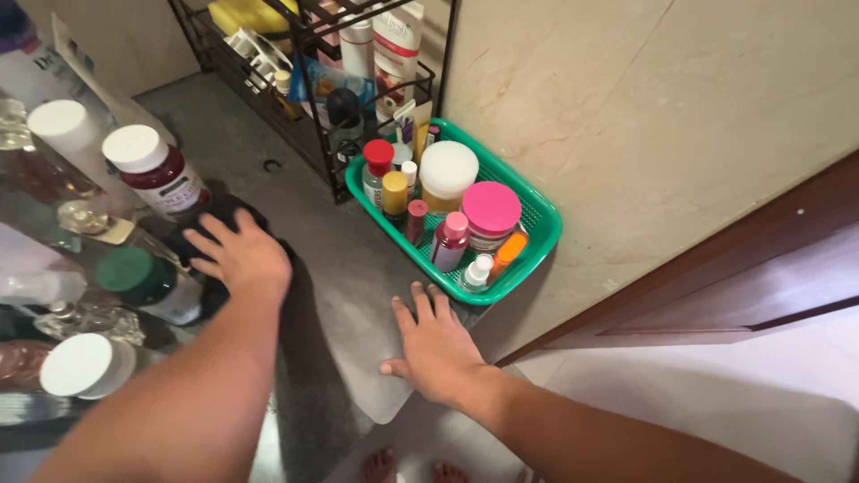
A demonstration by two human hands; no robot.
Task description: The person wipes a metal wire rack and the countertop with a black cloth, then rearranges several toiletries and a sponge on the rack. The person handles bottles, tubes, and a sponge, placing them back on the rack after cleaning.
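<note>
A basket (537, 234) of bottles sits right of the left hand (243, 255), before a rack (309, 107).

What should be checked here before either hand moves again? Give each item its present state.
1. Left hand empty: ok, palm flat on a dark cloth.
2. Right hand empty: ok, fingers spread on the grey counter.
3. Green basket fully on the counter: cannot tell, its near corner is close to the edge.
4. Bottles in the basket upright: not ok, the orange bottle lies tilted.
5. Red jar with white lid apart from the left hand: ok.
</note>
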